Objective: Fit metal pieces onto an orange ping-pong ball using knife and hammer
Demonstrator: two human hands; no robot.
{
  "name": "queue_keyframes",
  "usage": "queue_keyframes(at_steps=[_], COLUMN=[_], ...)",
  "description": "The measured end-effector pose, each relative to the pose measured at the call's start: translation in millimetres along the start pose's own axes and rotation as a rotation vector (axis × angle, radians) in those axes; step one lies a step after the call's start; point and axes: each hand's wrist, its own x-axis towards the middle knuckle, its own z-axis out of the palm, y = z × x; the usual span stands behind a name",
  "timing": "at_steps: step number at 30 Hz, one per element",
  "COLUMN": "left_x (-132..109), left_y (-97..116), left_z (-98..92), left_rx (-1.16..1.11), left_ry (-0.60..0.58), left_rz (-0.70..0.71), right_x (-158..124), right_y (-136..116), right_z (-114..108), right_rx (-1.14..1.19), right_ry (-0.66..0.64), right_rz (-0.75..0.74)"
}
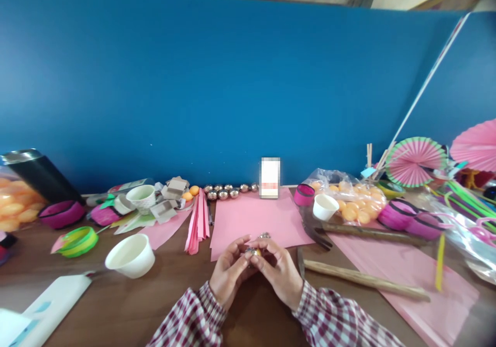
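Both of my hands meet low in the middle of the head view, fingertips pinching one small shiny silver piece (253, 252), partly covered by the fingers. My left hand (231, 268) grips it from the left with thumb and fingers. From the other side, my right hand (279, 270) holds it in the same pinch. A spot of orange-yellow shows at the piece. Just beyond the fingertips another small silver object (265, 235) lies on pink paper (251, 218). Along the back of that paper runs a row of several shiny silver balls (223, 194).
Two hammers, one with a pale wooden handle (364, 279) and one darker (375, 232), lie to the right. White paper cups (130, 256), a bag of orange balls (358, 202), pink paper strips (198, 225) and magenta bands (62, 214) surround the workspace. A blue partition (232, 89) stands behind.
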Motion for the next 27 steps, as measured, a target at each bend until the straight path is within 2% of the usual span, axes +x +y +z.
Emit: queue_keyframes(at_steps=[4,13,27], left_x=[1.0,3.7,6.4], left_y=[-1.3,-5.9,-7.6], left_z=[-3.1,-7.8,-9.2], left_rx=[-0.010,0.002,0.038], left_ry=[-0.029,-0.039,0.040], left_rz=[0.000,-0.018,0.002], right_x=[-0.7,-1.0,-1.8], right_y=[1.0,1.7,1.8], right_z=[0.6,2.1,3.8], right_rx=[-0.046,-0.133,-0.218], right_ry=[0.006,0.049,0.020], right_rz=[-0.003,-0.128,-0.189])
